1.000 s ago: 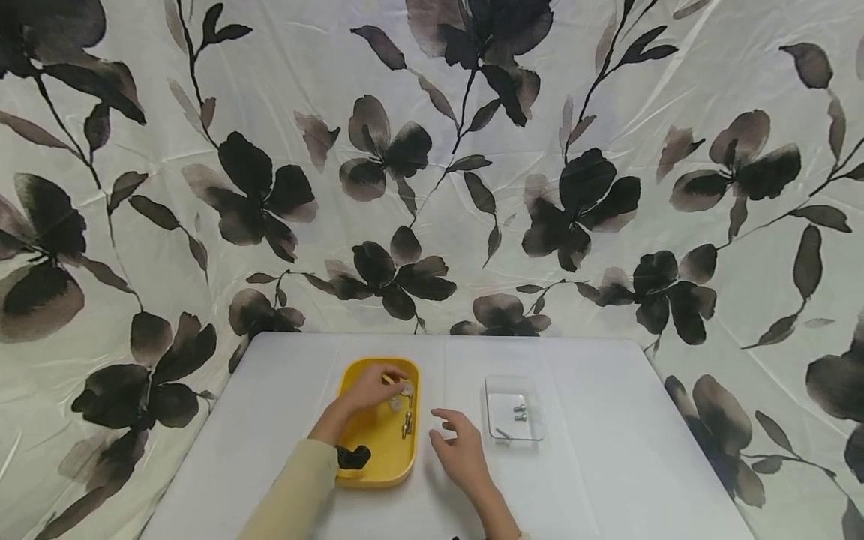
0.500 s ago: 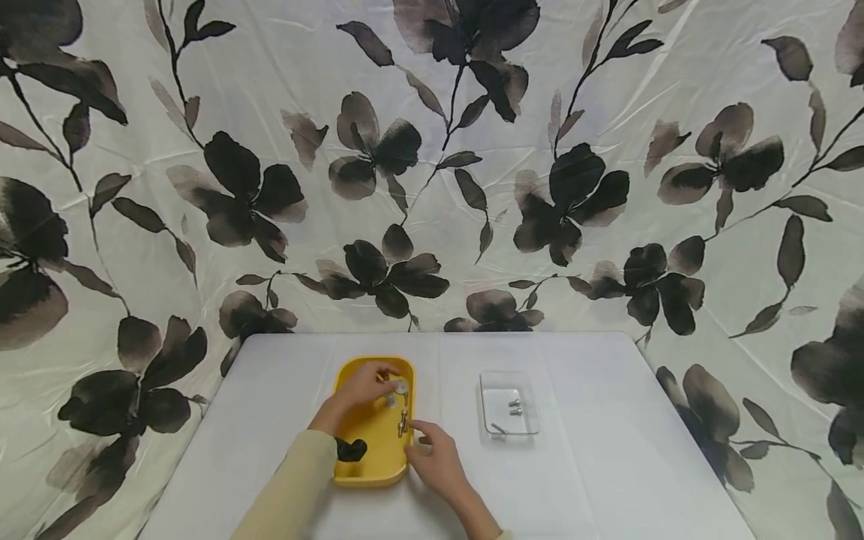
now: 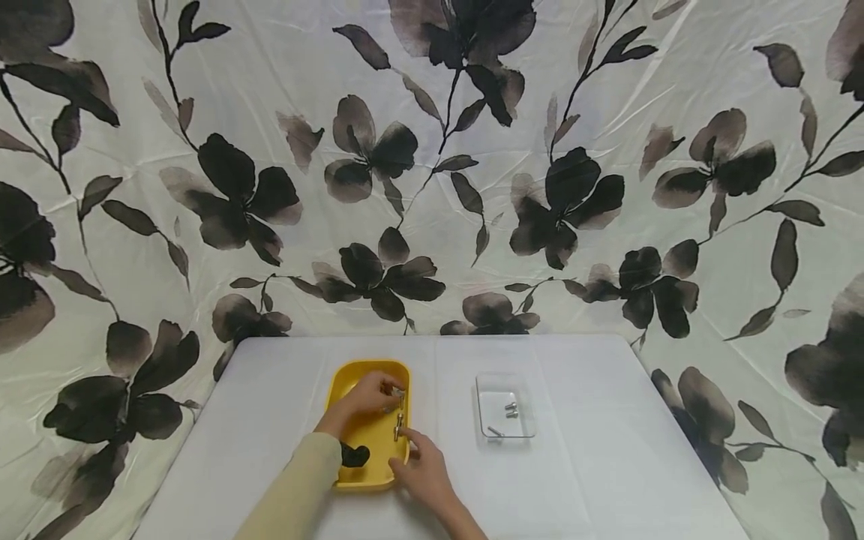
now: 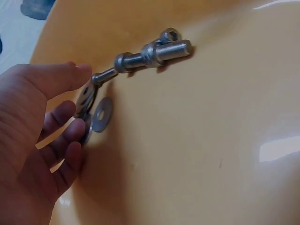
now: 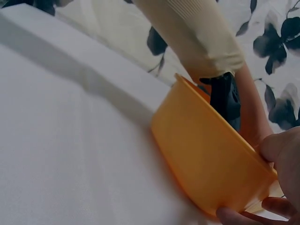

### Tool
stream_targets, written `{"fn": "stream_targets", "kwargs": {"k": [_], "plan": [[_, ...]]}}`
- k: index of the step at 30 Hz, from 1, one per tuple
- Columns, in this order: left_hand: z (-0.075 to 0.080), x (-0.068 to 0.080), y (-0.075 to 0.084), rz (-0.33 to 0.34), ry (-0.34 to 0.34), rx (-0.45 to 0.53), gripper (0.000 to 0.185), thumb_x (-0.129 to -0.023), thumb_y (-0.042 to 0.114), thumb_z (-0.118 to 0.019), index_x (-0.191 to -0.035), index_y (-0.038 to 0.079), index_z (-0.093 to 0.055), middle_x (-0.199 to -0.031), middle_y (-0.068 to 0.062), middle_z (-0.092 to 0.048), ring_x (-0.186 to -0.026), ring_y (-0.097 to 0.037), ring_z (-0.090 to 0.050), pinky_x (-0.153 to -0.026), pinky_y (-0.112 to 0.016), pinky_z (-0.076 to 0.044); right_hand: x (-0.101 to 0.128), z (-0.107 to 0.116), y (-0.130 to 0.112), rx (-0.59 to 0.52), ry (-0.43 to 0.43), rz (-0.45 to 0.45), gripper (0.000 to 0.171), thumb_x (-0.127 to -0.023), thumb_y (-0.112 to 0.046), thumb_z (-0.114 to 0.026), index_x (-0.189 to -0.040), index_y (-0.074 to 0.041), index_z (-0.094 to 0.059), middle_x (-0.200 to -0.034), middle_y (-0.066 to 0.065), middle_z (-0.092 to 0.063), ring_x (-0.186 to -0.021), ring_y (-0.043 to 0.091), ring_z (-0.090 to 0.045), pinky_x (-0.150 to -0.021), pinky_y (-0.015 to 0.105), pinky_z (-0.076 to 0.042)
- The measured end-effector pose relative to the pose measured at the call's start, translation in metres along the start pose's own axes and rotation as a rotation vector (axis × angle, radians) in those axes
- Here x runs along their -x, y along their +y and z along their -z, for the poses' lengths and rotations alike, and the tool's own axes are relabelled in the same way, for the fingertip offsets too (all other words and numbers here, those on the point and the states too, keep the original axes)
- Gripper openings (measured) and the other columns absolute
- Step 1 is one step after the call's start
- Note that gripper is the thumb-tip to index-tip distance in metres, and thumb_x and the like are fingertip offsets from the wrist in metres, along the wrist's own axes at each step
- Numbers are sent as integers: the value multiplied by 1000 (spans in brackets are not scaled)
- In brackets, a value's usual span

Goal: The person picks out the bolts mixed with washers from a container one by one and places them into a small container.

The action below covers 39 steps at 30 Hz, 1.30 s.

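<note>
Metal washers are pinched by the left hand; the yellow tray, gripped by the right hand, is best steadied.

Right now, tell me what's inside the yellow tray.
The yellow tray holds metal bolts and at least one flat washer. In the head view, the left hand and sleeve hide anything beneath them.

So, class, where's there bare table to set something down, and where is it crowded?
Bare: the table right of the clear box, and left of the yellow tray beyond the sleeve. Crowded: the tray's right side, with bolts, washers, left hand and right hand.
</note>
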<state>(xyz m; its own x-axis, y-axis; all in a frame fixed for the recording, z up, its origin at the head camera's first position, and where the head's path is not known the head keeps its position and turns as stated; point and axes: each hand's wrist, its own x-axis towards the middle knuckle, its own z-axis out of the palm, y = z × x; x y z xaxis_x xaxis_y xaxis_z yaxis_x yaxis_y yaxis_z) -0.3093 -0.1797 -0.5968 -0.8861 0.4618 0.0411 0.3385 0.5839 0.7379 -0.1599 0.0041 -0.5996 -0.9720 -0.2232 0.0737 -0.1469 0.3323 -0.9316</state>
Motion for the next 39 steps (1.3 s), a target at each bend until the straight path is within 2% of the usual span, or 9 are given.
{"fn": "stream_targets", "kwargs": {"k": [4, 9, 16, 20, 23, 29, 33, 39], "plan": [[-6, -2, -5, -18, -15, -38, 19, -85, 7, -71, -102, 12, -76, -89, 3, -66, -74, -13, -53, -67, -28, -47, 1, -1, 3, 21, 22, 27, 51, -87, -18, -71, -134, -8, -55, -134, 12, -54, -111, 32, -59, -91, 41, -49], [-7, -4, -8, -22, -45, -126, 23, -84, 4, -69, -103, 14, -76, -96, 6, -69, -79, -12, -54, -73, -30, -47, 0, 0, 5, 14, 22, 39, 50, -86, -16, -71, -133, -7, -56, -131, 12, -55, -108, 31, -60, -88, 36, -50], [1, 1, -4, 2, -62, -225, 17, -82, 7, -70, -94, 18, -77, -89, 10, -67, -86, -13, -55, -82, -35, -47, -6, 2, 3, 6, 10, 55, 46, -87, -15, -70, -130, -4, -58, -127, 15, -57, -104, 30, -62, -81, 31, -52], [2, 6, -3, 18, -64, -248, 7, -82, 16, -76, -88, 21, -77, -85, 13, -65, -83, -11, -54, -80, -34, -47, -5, 2, 5, -11, 0, 64, 46, -86, -14, -70, -129, -4, -59, -126, 17, -57, -102, 33, -63, -78, 27, -52], [1, 11, -3, 29, -53, -245, 4, -81, 21, -79, -85, 22, -77, -84, 13, -65, -81, -11, -53, -77, -33, -46, -4, 1, 6, -27, 4, 76, 45, -86, -12, -71, -129, -3, -59, -126, 17, -57, -100, 34, -64, -77, 27, -52], [-1, 15, 1, 124, -8, -193, 7, -77, 19, -83, -80, 20, -77, -85, 7, -59, -77, -12, -50, -73, -33, -44, -4, 4, 8, -63, -1, 88, 45, -86, -12, -71, -128, -2, -59, -125, 17, -57, -99, 34, -65, -73, 27, -54], [-2, 16, 1, 161, 0, -165, 8, -76, 19, -84, -80, 19, -77, -85, 6, -59, -78, -11, -51, -73, -31, -44, -4, 5, 9, -64, -17, 93, 43, -87, -13, -70, -127, -2, -59, -125, 18, -57, -99, 36, -64, -73, 27, -54], [0, 22, -3, 164, 37, -106, 9, -76, 16, -83, -80, 14, -76, -85, 4, -61, -77, -14, -52, -70, -32, -45, -3, 3, 8, -54, -33, 75, 42, -88, -15, -69, -127, -5, -60, -127, 17, -56, -101, 35, -64, -74, 28, -54]]}}
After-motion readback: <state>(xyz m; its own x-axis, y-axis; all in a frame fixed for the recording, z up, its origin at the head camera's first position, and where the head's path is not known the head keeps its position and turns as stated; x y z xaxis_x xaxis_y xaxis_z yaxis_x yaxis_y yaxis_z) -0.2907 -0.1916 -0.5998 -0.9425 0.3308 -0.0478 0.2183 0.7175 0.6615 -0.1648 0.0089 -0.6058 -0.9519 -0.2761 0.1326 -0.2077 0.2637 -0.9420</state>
